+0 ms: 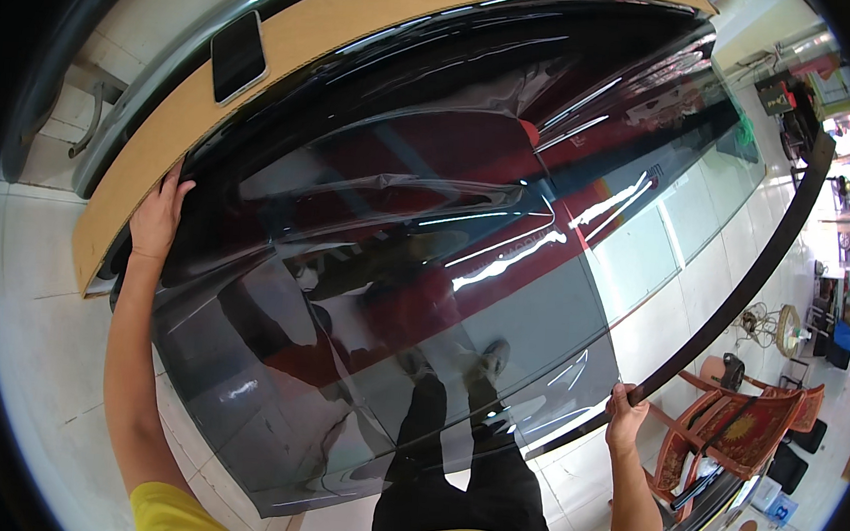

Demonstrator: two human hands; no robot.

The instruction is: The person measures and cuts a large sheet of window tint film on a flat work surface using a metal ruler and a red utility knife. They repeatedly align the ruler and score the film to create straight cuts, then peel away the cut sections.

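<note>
A wide sheet of dark see-through tint film [422,314] hangs in front of me, rippled and glossy. It comes from a black roll [379,68] in a long tan cardboard box [118,198]. My left hand [159,212] lies at the box's near edge beside the roll's left end, thumb apart from the other fingers. Some of its fingertips are hidden behind the edge. To the right, my right hand [625,416] is closed round the near end of a long dark strip [744,295], which stretches away to the far right, next to the film's right edge.
A phone [238,56] lies on the box. Carved wooden chairs with red cushions [736,426] stand at the right, near a fan [788,330]. A glass pane [732,177] leans beyond the film. My legs [426,412] show through the sheet, above white floor tiles [42,242].
</note>
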